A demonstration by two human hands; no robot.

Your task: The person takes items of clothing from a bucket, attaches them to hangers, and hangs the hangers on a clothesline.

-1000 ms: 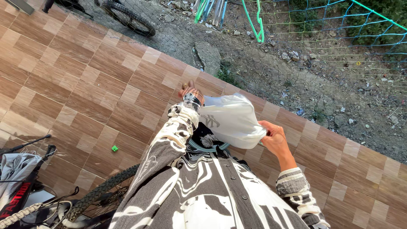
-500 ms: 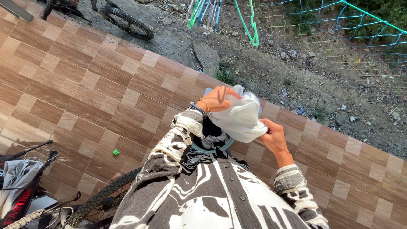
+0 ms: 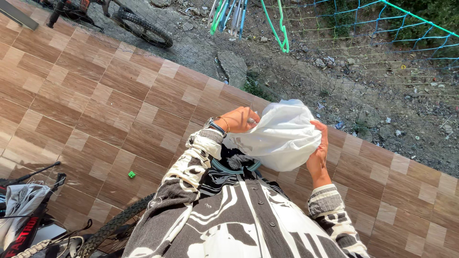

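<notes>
A white cloth (image 3: 282, 136) hangs bunched in front of my chest, held between both hands. My left hand (image 3: 239, 119) grips its left side, fingers closed into the fabric, a watch and a thin bracelet on the wrist. My right hand (image 3: 319, 148) holds the right edge, fingers curled over the top of the cloth. Below the cloth sits a teal basin (image 3: 234, 169) with dark clothes (image 3: 236, 155) in it, mostly hidden by my patterned shirt and the cloth.
Brown tiled floor (image 3: 95, 105) runs to an edge with gravel ground beyond. A bicycle tyre (image 3: 114, 224) and dark gear (image 3: 24, 215) lie at the lower left; another wheel (image 3: 143, 28) stands at the top. A small green peg (image 3: 131, 175) lies on the tiles. Coloured netting (image 3: 382, 43) and hangers (image 3: 229, 14) hang at the top.
My right hand has risen and moved to the cloth's upper right edge. The cloth has spread wider and higher. My left hand has shifted slightly lower on its left side.
</notes>
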